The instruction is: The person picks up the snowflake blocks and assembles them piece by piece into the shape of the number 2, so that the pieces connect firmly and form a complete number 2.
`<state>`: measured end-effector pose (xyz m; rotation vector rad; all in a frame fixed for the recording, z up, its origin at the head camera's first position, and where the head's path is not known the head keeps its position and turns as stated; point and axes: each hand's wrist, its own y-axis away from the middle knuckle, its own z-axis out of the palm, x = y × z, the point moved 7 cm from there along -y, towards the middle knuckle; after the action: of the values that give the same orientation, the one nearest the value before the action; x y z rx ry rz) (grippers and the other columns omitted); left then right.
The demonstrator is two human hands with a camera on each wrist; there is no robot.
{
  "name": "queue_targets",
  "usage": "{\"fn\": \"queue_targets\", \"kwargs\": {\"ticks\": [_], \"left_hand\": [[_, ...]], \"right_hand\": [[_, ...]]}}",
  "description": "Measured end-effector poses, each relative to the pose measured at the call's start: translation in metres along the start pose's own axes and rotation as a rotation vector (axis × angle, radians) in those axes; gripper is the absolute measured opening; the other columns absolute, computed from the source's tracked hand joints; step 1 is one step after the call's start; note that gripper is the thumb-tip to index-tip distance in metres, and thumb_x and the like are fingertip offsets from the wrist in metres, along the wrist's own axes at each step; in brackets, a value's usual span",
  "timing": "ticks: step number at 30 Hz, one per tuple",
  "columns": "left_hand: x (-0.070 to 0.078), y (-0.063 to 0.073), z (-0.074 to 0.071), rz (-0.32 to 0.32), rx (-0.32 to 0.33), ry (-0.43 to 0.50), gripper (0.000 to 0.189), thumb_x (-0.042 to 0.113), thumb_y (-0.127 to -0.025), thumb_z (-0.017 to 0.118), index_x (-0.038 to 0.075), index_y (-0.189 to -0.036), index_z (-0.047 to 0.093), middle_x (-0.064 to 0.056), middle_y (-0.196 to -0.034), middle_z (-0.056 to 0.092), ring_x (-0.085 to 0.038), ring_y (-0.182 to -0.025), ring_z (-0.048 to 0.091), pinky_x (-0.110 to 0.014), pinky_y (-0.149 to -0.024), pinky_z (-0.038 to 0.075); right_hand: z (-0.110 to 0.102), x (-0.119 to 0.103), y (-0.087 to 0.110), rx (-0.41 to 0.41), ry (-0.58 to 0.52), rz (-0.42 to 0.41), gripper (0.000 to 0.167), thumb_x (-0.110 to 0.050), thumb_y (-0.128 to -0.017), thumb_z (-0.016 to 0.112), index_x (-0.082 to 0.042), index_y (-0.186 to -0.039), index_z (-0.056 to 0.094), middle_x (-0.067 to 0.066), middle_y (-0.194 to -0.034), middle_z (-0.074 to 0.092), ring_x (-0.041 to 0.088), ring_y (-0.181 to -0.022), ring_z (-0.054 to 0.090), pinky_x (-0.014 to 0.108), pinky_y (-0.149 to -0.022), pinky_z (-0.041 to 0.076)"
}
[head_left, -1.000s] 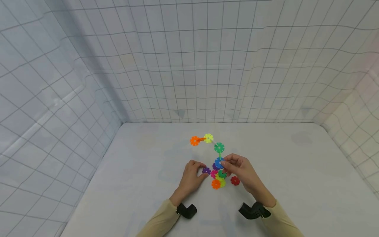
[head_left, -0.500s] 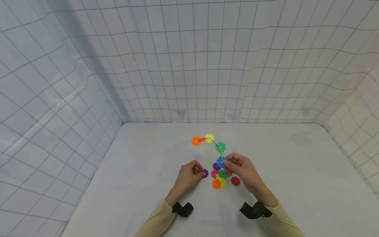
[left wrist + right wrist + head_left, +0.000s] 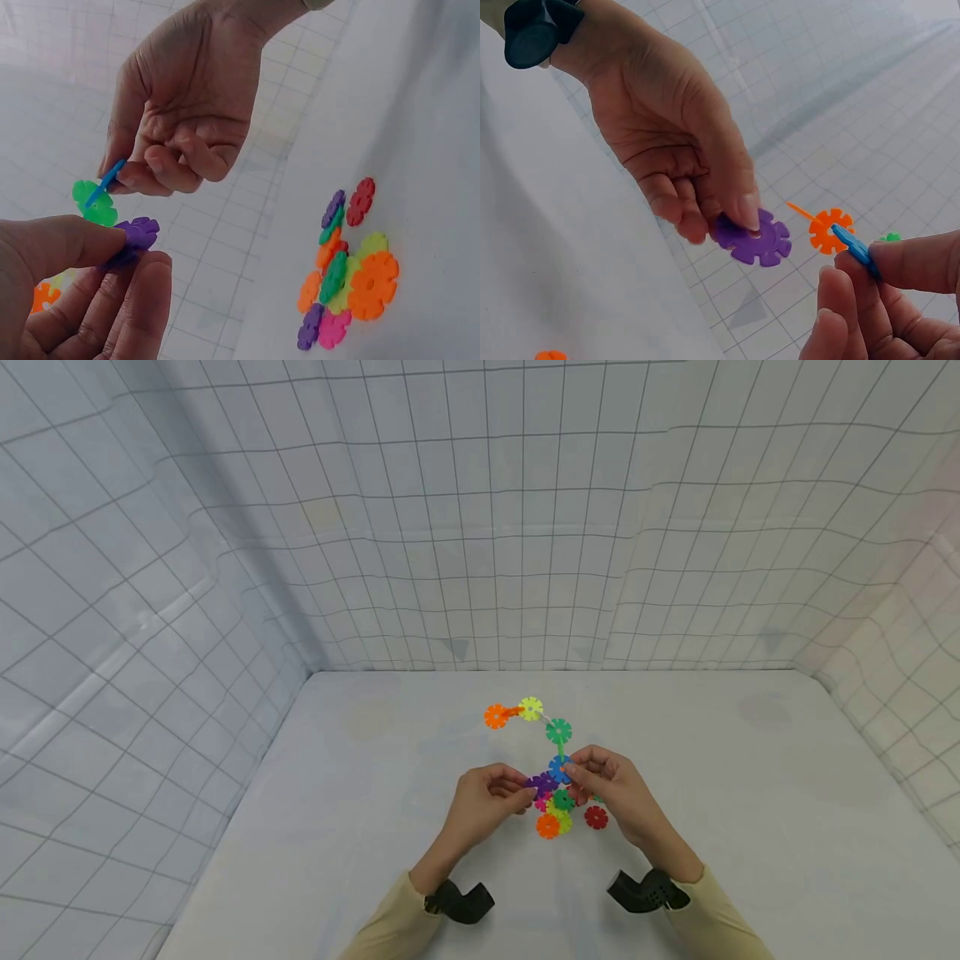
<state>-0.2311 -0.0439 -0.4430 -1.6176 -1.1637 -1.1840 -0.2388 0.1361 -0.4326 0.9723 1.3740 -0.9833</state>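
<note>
My left hand (image 3: 487, 802) pinches a purple notched snowflake disc (image 3: 757, 244) between thumb and fingers, flat side turned up in the right wrist view. Close by, my right hand (image 3: 611, 781) grips a blue disc (image 3: 855, 251) by its edge. That blue disc is the near end of a linked chain, which runs off through a green disc (image 3: 558, 731) and a yellow disc (image 3: 531, 708) to an orange disc (image 3: 496, 717), with edge-on pieces between. In the left wrist view the purple disc (image 3: 139, 234) and blue disc (image 3: 106, 180) are a short gap apart.
Below the hands, several loose discs lie in a cluster on the white table (image 3: 360, 827), among them an orange disc (image 3: 373, 285) and a green disc (image 3: 334, 276). A red disc (image 3: 596, 817) rests to their right. Grid-patterned sheeting (image 3: 480, 527) encloses the table's back and sides.
My left hand drew back left with the purple disc, turned it, then brought it right, close to the blue disc. My right hand and the chain stayed almost still.
</note>
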Motion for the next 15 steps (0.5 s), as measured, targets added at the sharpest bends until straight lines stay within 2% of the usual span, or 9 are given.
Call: {"fn": "queue_targets", "kwargs": {"ticks": [2, 7, 13, 15], "left_hand": [[0.004, 0.002, 0.001, 0.004, 0.005, 0.029, 0.014, 0.014, -0.083, 0.074, 0.002, -0.088, 0.068, -0.003, -0.076, 0.068, -0.028, -0.067, 0.068, -0.04, -0.065, 0.056], [0.015, 0.007, 0.004, 0.024, 0.018, 0.054, 0.012, 0.011, -0.083, 0.074, 0.001, -0.084, 0.069, -0.006, -0.079, 0.069, -0.028, -0.069, 0.068, -0.029, -0.063, 0.055], [0.045, 0.016, 0.004, 0.086, 0.04, 0.037, 0.009, 0.005, -0.083, 0.073, -0.003, -0.081, 0.069, -0.011, -0.077, 0.069, -0.034, -0.066, 0.064, -0.027, -0.058, 0.053], [0.052, 0.019, 0.004, 0.11, 0.054, 0.022, 0.008, 0.004, -0.083, 0.073, -0.002, -0.08, 0.069, -0.01, -0.076, 0.068, -0.031, -0.064, 0.064, -0.026, -0.056, 0.052]], "right_hand": [[0.0, 0.0, 0.0, 0.0, -0.006, -0.004, 0.025, -0.016, -0.094, 0.061, 0.007, -0.101, 0.054, 0.015, -0.078, 0.062, 0.026, -0.066, 0.058, 0.038, -0.066, 0.054], [0.0, 0.0, 0.0, -0.006, -0.034, -0.03, 0.024, -0.014, -0.094, 0.061, 0.008, -0.099, 0.053, 0.01, -0.075, 0.061, 0.024, -0.064, 0.057, 0.035, -0.063, 0.054], [0.002, -0.001, 0.001, 0.011, -0.063, -0.044, 0.021, -0.012, -0.093, 0.061, 0.007, -0.096, 0.053, 0.008, -0.074, 0.06, 0.022, -0.062, 0.055, 0.033, -0.062, 0.053], [0.002, -0.001, 0.001, 0.025, -0.073, -0.041, 0.02, -0.012, -0.093, 0.062, 0.005, -0.095, 0.053, 0.008, -0.073, 0.059, 0.022, -0.062, 0.055, 0.031, -0.062, 0.053]]}}
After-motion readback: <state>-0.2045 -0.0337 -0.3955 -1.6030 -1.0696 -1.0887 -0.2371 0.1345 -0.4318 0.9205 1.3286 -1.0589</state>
